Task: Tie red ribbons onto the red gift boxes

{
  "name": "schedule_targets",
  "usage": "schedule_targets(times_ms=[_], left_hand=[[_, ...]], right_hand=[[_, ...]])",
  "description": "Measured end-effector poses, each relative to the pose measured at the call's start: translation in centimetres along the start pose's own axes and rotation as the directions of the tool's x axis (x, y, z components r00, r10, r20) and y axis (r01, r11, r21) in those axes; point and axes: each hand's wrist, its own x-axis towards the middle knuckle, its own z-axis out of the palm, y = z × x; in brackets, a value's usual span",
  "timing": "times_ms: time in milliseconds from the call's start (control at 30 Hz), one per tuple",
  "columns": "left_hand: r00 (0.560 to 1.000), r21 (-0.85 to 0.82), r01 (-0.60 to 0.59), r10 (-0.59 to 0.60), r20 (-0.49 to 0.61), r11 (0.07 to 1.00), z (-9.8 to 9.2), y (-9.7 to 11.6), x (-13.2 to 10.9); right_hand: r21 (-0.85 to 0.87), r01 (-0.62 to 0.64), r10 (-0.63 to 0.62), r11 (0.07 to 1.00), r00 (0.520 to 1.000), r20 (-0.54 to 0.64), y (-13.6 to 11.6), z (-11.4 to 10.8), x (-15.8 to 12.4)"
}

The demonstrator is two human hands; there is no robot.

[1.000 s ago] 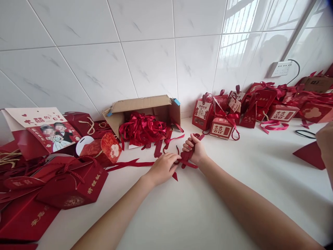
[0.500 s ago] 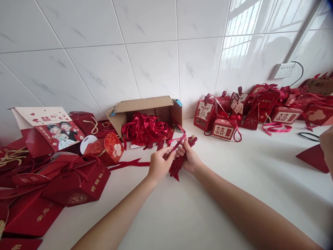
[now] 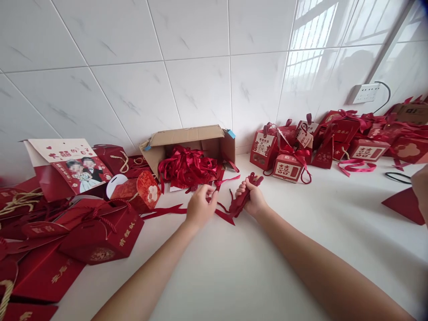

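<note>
My right hand (image 3: 254, 199) is closed around a folded bundle of dark red ribbons (image 3: 241, 200), whose ends stick out above and below the fist. To its left, my left hand (image 3: 202, 206) is a little above the white tabletop, thumb and fingers curled together at a dark red ribbon; its fingertips are partly blurred. Loose ribbon strands (image 3: 225, 217) lie between the hands, and another red ribbon (image 3: 167, 210) runs out to the left. Just behind, a cardboard box (image 3: 187, 134) on its side holds a heap of shiny red ribbons (image 3: 189, 167).
Red gift boxes (image 3: 100, 238) with cords crowd the left side. More gift boxes (image 3: 287, 169) with bows line the tiled wall at right. A black loop (image 3: 397, 177) and a dark red pointed piece (image 3: 404, 205) lie far right, beside part of a person (image 3: 420, 191).
My left hand has moved left, away from the bundle in my right hand. My right hand keeps its hold and has shifted slightly right, with strands now showing between the hands.
</note>
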Motion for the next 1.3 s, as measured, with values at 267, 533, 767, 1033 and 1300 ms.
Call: schedule_targets(times_ms=[267, 533, 767, 1033, 1300], left_hand=[[0.928, 0.368, 0.355, -0.372, -0.026, 0.859, -0.1, -5.5, 3.5], [0.923, 0.485, 0.326, -0.383, 0.021, 0.812, 0.8, -4.7, 5.1], [0.969, 0.401, 0.108, -0.186, 0.163, 0.91, -2.9, -2.0, 4.7], [0.923, 0.245, -0.344, 0.278, 0.267, 0.907, -1.4, 4.7, 1.0], [0.984, 0.358, 0.018, -0.079, 0.157, 0.934, -0.4, -0.9, 3.2]], right_hand=[[0.026, -0.028, 0.027, 0.999, 1.0, 0.007, -0.1, -0.8, 0.7], [0.016, -0.041, 0.041, 0.999, 0.998, 0.039, -0.2, -0.7, 0.9], [-0.034, -0.069, 0.072, 0.997, 0.995, 0.07, 0.0, -0.5, 0.7], [-0.199, -0.041, 0.062, 0.979, 0.993, 0.097, 1.9, 0.0, -0.3], [-0.172, 0.003, -0.008, 0.985, 1.0, -0.03, 0.5, -0.8, 1.0]])
